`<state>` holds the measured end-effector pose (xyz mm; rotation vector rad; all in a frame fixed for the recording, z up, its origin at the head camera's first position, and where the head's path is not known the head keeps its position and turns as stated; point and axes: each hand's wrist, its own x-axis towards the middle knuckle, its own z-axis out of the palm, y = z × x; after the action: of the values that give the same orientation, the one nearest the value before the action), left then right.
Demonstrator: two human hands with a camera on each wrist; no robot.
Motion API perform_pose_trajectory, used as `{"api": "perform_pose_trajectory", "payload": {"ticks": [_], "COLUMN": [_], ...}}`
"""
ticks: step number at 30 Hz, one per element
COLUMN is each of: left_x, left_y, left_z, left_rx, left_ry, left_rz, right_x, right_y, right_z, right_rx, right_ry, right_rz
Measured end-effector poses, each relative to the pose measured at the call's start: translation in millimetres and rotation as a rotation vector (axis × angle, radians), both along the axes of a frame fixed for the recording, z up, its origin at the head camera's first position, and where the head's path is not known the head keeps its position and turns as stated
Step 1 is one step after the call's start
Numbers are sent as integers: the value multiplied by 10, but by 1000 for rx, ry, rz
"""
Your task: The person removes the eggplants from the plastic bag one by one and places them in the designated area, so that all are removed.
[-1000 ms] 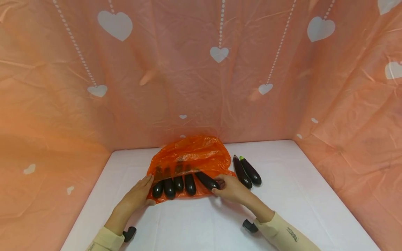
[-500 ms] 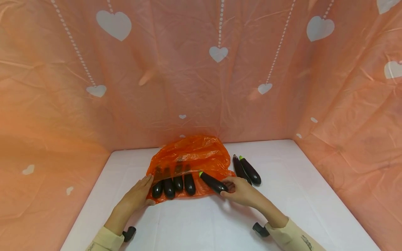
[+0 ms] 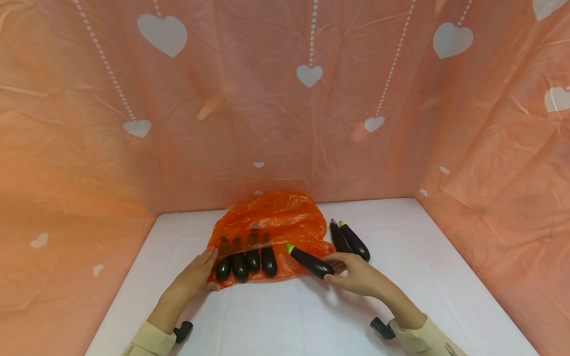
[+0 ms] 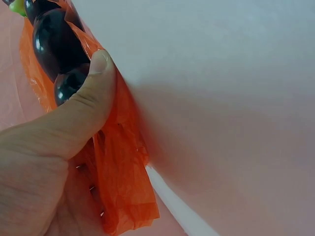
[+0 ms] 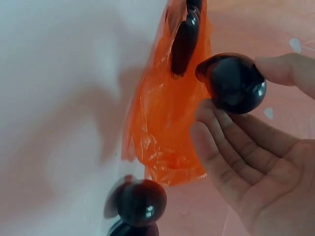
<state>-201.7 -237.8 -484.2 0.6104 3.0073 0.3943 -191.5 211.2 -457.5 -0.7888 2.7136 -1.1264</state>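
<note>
My right hand (image 3: 358, 276) pinches the thick end of a dark eggplant (image 3: 310, 263) between thumb and fingers. Its green stem end points up and left over the right part of an orange plastic bag (image 3: 278, 212). At the bag's left edge, my left hand (image 3: 193, 274) holds the film, and in the left wrist view the thumb (image 4: 91, 98) presses on it. Several eggplants (image 3: 240, 269) lie side by side in the bag, round ends at its mouth, upper parts dim through the film. In the right wrist view the held eggplant (image 5: 234, 83) appears end-on.
To the bag's right, two more eggplants (image 3: 356, 243) lie close together on the white table (image 3: 262, 316). Pinkish-orange sheeting with white hearts (image 3: 309, 75) hangs behind and at both sides. A black wrist device (image 3: 383, 328) sits by each cuff.
My right hand has drawn the eggplant to the right and toward me, bringing its green stem end out from under the film. The left hand and the bag have stayed put.
</note>
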Motion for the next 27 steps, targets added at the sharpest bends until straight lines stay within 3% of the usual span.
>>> {"api": "perform_pose_trajectory", "payload": {"ticks": [11, 21, 27], "left_x": [9, 10, 5], "left_y": [14, 25, 21], "left_z": [2, 48, 59], "left_rx": [12, 20, 14], "left_ry": [-29, -21, -21], "left_rz": [26, 7, 4], "right_x": [44, 52, 41], "right_y": [223, 377, 466], "right_z": [44, 66, 89], "right_rx": [-34, -94, -100], "right_ry": [-22, -7, -5], "right_rz": [11, -35, -104]}}
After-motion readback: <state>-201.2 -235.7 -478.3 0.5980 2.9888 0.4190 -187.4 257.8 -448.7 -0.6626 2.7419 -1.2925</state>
